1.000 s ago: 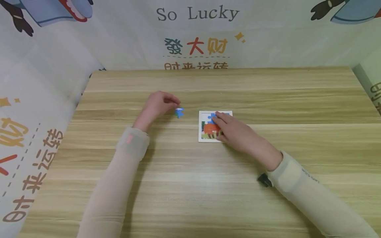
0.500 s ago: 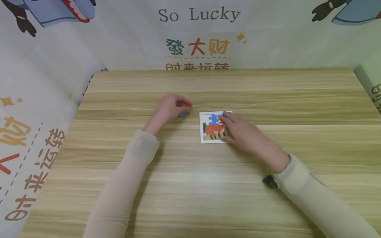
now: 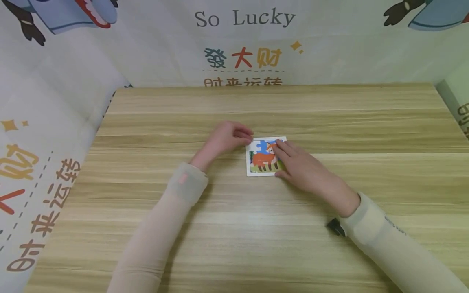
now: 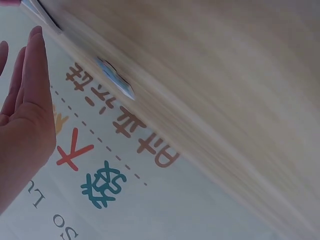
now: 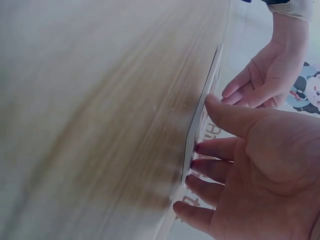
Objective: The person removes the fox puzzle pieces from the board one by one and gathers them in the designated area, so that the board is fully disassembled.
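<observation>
A small square jigsaw puzzle [image 3: 263, 159] with a white frame lies flat on the table, showing an orange fox on blue and green. A white gap shows in its upper left part. My right hand [image 3: 305, 169] rests over the board's right side, thumb by the near edge and extended fingers on the far part. My left hand [image 3: 228, 137] has its fingertips right at the upper left corner, its fingers fairly straight in the left wrist view. A loose blue puzzle piece [image 4: 115, 78] lies on the table there; the left hand hides it in the head view.
The wooden table [image 3: 234, 240] stretches around the puzzle to a back edge. Behind it hangs a white printed cloth [image 3: 329, 49] with lettering and cartoon figures. A small black object [image 3: 336, 227] sits at the right cuff.
My left hand has moved right, past the loose blue piece to the puzzle's corner. The right hand has slid slightly right, uncovering more of the fox, while the puzzle has stayed nearly in place.
</observation>
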Available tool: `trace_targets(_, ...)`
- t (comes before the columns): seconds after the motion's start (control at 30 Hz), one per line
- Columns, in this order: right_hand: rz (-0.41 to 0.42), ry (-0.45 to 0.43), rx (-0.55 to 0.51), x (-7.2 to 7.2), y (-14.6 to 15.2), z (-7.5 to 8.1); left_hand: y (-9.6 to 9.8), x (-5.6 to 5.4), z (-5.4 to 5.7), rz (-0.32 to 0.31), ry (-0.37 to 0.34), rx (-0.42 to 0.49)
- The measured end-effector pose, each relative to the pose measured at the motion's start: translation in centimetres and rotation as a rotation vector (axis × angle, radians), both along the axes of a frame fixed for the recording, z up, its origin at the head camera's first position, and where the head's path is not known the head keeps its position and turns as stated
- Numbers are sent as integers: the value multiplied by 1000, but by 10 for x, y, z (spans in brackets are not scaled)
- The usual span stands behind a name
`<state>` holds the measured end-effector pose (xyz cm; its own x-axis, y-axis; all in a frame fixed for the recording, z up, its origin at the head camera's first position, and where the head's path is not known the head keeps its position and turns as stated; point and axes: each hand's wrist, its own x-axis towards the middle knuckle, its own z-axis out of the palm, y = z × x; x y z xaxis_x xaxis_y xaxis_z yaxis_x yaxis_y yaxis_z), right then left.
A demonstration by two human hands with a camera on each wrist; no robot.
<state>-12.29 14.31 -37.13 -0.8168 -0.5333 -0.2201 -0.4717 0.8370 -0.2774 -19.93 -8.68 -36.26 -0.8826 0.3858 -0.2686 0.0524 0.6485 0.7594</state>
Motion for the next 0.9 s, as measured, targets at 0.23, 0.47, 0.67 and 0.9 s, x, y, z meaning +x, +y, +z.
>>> trace_targets(0.23, -4, -19, 61, 1, -4, 1, 9, 3, -2, -22, -16, -26)
trace_targets(0.47, -1, -15, 87, 1, -7, 0, 12, 6, -3, -19, -3, -75)
trace_targets(0.67, 5, -12, 94, 1, -6, -1, 14, 6, -5, -69, 14, -82)
trace_targets(0.9, 13, -10, 94, 1, -5, 2, 17, 8, -3, -80, 6, -77)
